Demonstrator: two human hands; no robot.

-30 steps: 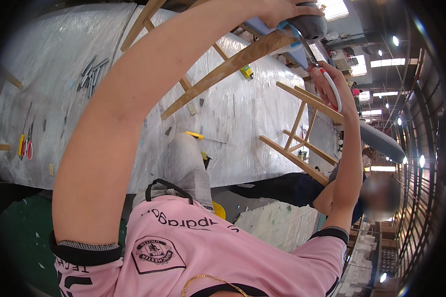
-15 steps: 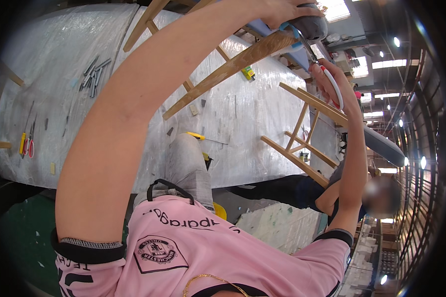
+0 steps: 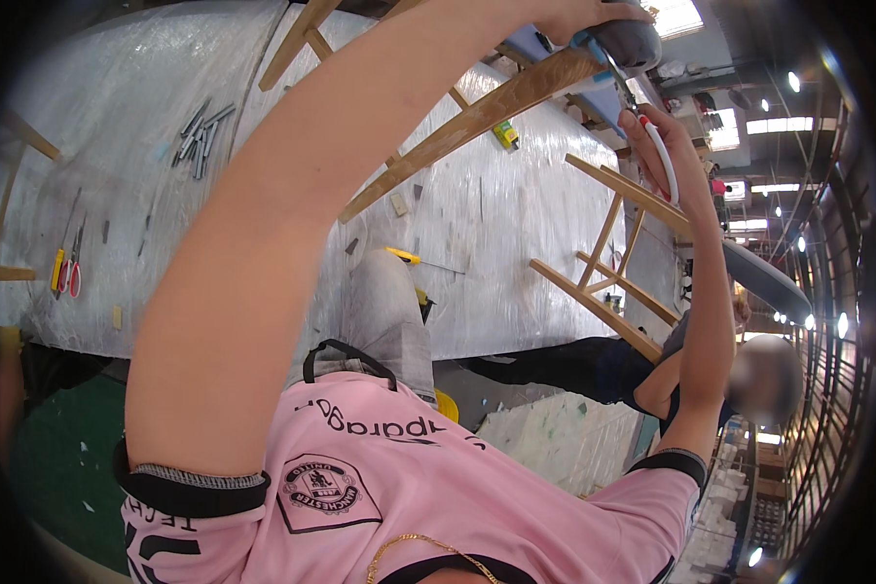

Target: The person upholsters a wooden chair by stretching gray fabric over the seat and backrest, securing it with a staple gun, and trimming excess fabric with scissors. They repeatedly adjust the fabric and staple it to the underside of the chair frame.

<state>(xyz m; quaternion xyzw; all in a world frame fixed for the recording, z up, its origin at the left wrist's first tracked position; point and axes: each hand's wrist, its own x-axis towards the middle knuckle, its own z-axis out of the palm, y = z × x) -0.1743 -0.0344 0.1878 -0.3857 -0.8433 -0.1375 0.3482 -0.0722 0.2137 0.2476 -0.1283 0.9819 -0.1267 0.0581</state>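
Note:
At the top of the view my left hand [image 3: 576,16] lies over the dark padded seat [image 3: 635,47] of a piece of wooden-legged seating, its fingers bent round the cushion and partly cut off by the frame edge. Light blue wrapping [image 3: 586,43] circles the upper end of the wooden leg [image 3: 477,122], close to my left thumb. My right hand [image 3: 679,146] grips scissors [image 3: 666,164] with red and white handles. Their blades point up at the blue wrapping and the seat's edge; whether they touch is hard to make out.
Plastic film covers the worktable [image 3: 292,127]. On it lie several metal rods [image 3: 202,136], more scissors [image 3: 73,268], a yellow-handled screwdriver [image 3: 404,256] and a yellow-green packet [image 3: 506,134]. Another padded wooden-legged seat [image 3: 603,248] lies at right, beside a person [image 3: 696,365].
The whole view has shifted slightly to the right. Both hands keep their places at the seat, and the scissors remain beside the blue wrapping.

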